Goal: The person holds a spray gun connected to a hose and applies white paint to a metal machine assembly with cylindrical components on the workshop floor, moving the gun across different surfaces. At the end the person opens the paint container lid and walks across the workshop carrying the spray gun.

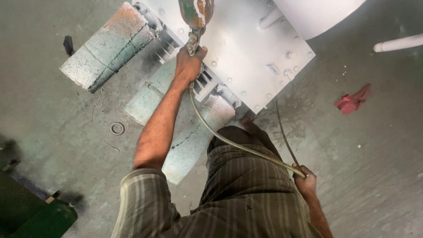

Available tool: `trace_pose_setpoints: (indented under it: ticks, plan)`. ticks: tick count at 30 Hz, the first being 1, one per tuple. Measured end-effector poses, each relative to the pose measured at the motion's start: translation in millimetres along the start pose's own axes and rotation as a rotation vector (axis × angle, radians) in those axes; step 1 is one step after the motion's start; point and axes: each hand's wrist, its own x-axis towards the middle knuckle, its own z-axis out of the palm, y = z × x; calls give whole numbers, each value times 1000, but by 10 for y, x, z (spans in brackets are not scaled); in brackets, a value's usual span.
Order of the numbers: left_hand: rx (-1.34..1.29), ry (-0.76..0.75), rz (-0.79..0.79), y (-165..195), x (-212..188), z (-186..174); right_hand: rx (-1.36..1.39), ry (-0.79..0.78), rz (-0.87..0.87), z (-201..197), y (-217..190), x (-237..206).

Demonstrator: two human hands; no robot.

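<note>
The left hand (189, 64) is closed in a firm grip around the handle of a paint-crusted spray gun (196, 17), held over the grey-painted metal housing (246, 53) with its bolted plate and cooling fins. The right hand (305, 180) is down by the hip, fingers wrapped around the hose (229, 142), which runs in a long curve from the gun across the person's striped clothing.

The likeliest trouble, as I judge it, comes from that hose. It hangs slack between the two hands and passes just beside the fins and the concrete block (194, 141) under the housing; if it sags or swings, it could drag across wet-looking paint or catch on a corner, tugging the gun off its line. A thin dark cable (282, 132) also runs along the floor (379, 167) near the right hand, close to the person's foot (an easy thing to step on or tangle with the hose).

The gun sits very close to the surface, so any pause there could lay paint too thick and make it run. Overspray already dusts the second concrete block (105, 48) at upper left and the floor around it. A red rag (352, 102) and a small metal ring (117, 128) lie well apart from the work, and a white pipe (398, 43) sits at the right edge.
</note>
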Motion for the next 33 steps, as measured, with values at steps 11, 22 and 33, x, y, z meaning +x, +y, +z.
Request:
trace_pose_setpoints:
  ticks: [11,22,33]
  plan:
    - [-39,-111,-136,188,-103,135,69,40,-9,-13,68,-15]
    - [-159,22,-79,255,18,243,68,40,-48,-41,1,-13]
    - [-181,47,-43,134,123,386,58,64,-78,-66,30,-40]
